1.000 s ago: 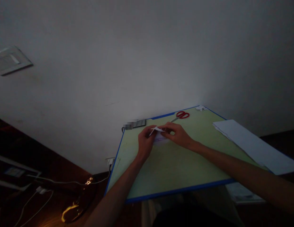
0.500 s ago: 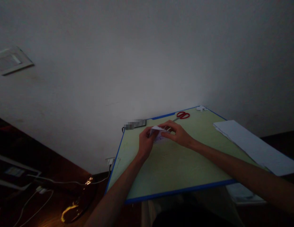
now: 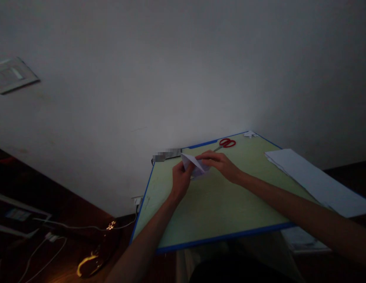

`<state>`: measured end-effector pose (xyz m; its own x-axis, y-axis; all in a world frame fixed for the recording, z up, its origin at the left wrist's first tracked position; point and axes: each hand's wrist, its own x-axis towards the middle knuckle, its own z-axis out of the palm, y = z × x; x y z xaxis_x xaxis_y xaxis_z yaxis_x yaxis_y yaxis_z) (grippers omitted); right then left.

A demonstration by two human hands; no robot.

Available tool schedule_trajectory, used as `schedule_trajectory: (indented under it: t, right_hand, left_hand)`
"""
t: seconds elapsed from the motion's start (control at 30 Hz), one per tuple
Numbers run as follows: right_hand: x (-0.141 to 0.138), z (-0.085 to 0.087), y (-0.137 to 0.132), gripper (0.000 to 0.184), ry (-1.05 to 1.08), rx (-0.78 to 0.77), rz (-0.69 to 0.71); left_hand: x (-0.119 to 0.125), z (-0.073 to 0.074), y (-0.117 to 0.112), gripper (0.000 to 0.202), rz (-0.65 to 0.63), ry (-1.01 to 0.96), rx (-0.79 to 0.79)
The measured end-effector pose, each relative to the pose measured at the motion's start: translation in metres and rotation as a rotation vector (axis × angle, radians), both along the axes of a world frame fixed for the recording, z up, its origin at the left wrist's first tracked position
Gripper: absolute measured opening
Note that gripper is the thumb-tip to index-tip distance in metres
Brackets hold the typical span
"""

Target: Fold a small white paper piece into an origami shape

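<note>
Folded paper [image 3: 196, 162]: up between the two hands, a pale flap standing tilted above the left thumb; it is raised toward the far side of the counter [image 3: 224, 208], and whether its lower edge touches the top is too dim to tell.
Left hand [image 3: 180, 179]: grasping the paper from its left side, thumb on the near face and fingers behind, probably so that the piece stays steady while the other hand works on it.
Right hand [image 3: 220, 165]: at the paper's right side, thumb and forefinger close together against it; whether they pinch it or only press cannot be told.
Scissors [image 3: 227, 143]: just beyond the right hand, red handles pointing away, blades partly hidden behind the fingers; probably laid there to stay within reach.
Paper bits [image 3: 249, 134]: farther beyond the right hand, at the far corner, perhaps put there to keep the middle free.
Paper sheets [image 3: 315, 181]: right of the right hand, beyond its forearm, overhanging the counter's edge, seemingly set aside from the work.
Phone [image 3: 174, 153]: apparently that, just beyond the left hand at the far edge, partly pixelated.
Writing: no brand or label can be read on any of these.
</note>
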<state>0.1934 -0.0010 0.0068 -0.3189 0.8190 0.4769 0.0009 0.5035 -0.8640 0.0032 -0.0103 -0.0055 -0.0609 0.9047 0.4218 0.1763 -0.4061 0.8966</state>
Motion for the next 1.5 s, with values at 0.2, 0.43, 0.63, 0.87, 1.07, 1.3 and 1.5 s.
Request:
schedule_trajectory:
  t: [0.2,0.43,0.63,0.87,1.07,1.3,1.5]
  right_hand:
    - [-0.004,-0.003,0.002,0.026,0.045,-0.034,-0.014]
    - [-0.002,-0.009,0.011,0.021,0.005,-0.009,-0.104]
    - [0.007,-0.001,0.014,0.017,-0.033,-0.037,-0.054]
    - [0.012,0.001,0.016,0.014,-0.062,-0.088,0.006]
    - [0.015,0.001,0.017,0.012,-0.09,-0.068,0.033]
    - [0.016,-0.001,0.017,0.012,-0.141,-0.018,0.007]
    - [0.011,-0.003,0.014,0.009,-0.154,0.043,-0.055]
  left_hand:
    - [0.002,0.001,-0.003,0.034,-0.004,-0.014,0.003]
    - [0.004,0.0,-0.002,0.035,-0.085,-0.016,-0.032]
    - [0.008,0.003,-0.007,0.034,-0.14,-0.057,-0.046]
    - [0.008,0.004,-0.01,0.031,-0.169,-0.037,-0.057]
    - [0.01,0.004,-0.011,0.028,-0.181,-0.043,-0.072]
    - [0.009,0.003,-0.01,0.028,-0.183,-0.047,-0.075]
    - [0.009,0.002,-0.009,0.029,-0.184,-0.037,-0.066]
